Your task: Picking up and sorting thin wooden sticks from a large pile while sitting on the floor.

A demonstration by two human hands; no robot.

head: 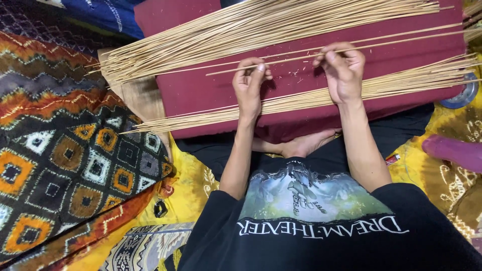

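A thin pale bamboo stick (pixel 293 58) lies across a dark red cushion (pixel 201 90) on my lap. My left hand (pixel 250 83) pinches it near its left end. My right hand (pixel 342 68) pinches the same stick further right, fingers curled around it. A big loose pile of similar sticks (pixel 211 35) lies across the far side of the cushion. A smaller, neater bundle of sticks (pixel 281 105) lies along the near edge, just under both wrists.
A patterned orange, black and white cloth (pixel 65 150) covers the left. Yellow printed fabric (pixel 193 180) lies under me. A roll of tape (pixel 463 94) sits at the right edge, a pink object (pixel 454 150) below it, a small black item (pixel 160 208) near my left elbow.
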